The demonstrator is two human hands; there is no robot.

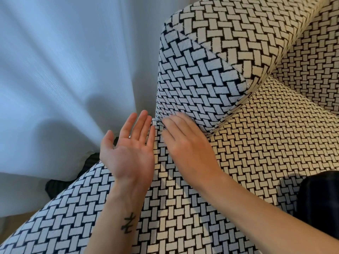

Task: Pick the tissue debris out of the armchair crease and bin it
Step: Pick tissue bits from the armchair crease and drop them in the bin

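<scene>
Head view, one armchair (238, 143), left hand (128, 153) open, right hand (189, 145) flat.

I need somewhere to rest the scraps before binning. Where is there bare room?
The seat cushion is bare between the armrest and the dark object. It is crowded at the crease, where the left hand and right hand meet.

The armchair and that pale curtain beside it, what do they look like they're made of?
The armchair looks upholstered in thick woven fabric, matte and slightly nubbly: a black-and-cream basketweave pattern with fuzzy edges, and seams at the armrest corner. The curtain seems a thin, smooth cloth with a faint sheen, perhaps a synthetic: fine vertical threads show and it hangs in soft folds. Exact fibres cannot be told.
</scene>
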